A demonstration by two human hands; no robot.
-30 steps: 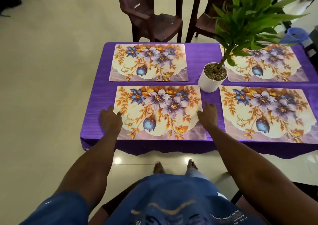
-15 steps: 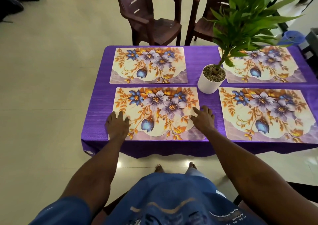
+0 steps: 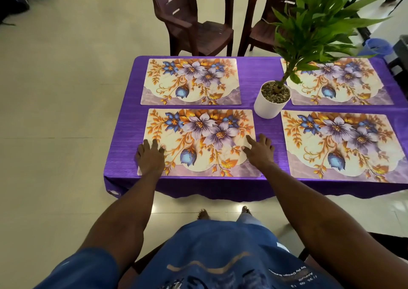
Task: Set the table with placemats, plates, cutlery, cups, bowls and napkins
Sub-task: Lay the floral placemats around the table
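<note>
A: Head view: both hands flat on the near-left floral placemat (image 3: 199, 143), which lies on the counter (image 3: 130, 134) at its front edge.
B: Grip state?
A: Left hand (image 3: 150, 158) and right hand (image 3: 260, 150) released, fingers straight, pressing the mat's side edges. Potted plant (image 3: 272, 99) just beyond its far-right corner.

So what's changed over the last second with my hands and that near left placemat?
Both hands slid inward onto the near left placemat. The left hand came off the purple cloth at the mat's left edge and now lies flat on its left part; the right hand moved from the right edge onto the mat's right side. Nothing was gripped or released. The mat, the three other placemats and the potted plant stayed put.
</note>
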